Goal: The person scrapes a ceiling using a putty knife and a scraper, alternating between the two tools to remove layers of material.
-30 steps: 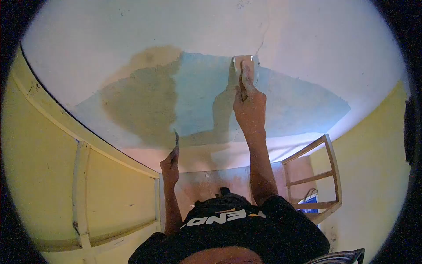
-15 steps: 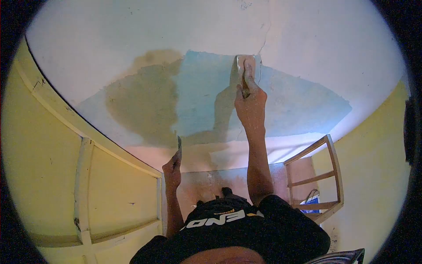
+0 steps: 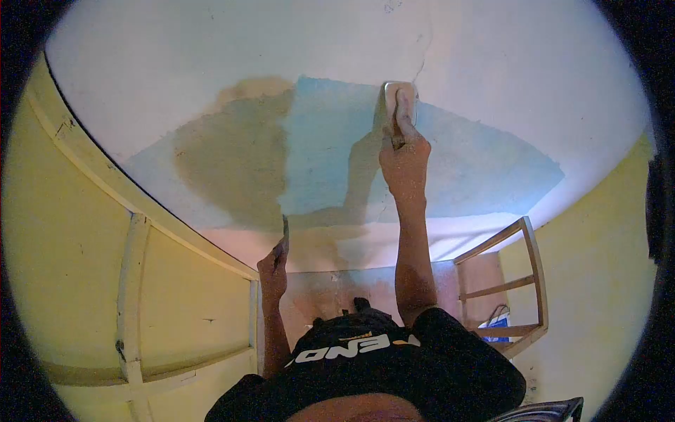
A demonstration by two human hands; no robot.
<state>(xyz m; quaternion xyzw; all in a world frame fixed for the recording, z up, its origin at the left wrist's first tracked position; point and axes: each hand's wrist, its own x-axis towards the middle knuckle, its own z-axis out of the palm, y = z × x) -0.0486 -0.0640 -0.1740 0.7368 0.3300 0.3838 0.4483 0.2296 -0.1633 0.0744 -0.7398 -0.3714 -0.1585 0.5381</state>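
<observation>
My right hand [image 3: 406, 155] is raised and wrapped round a flat, light rectangular tool [image 3: 399, 98], whose face lies against the wall [image 3: 323, 133]. One finger stretches along the back of the tool. The tool is by the upper edge of a blue-green patch, just under a thin crack. Lower and to the left, my left hand [image 3: 273, 271] grips a thin, dark blade-like tool [image 3: 285, 228] that points up. That blade looks apart from the wall, though its exact distance is hard to tell.
A yellow wall with pale wooden framing [image 3: 133, 295] runs along the left. At the lower right stands an open wooden frame [image 3: 538, 281] with crossbars, with a blue object [image 3: 495, 327] behind it. Another yellow wall [image 3: 598, 281] rises at the right.
My right hand and the flat tool have shifted slightly up and to the right. My left hand has moved only a little, still holding the blade.
</observation>
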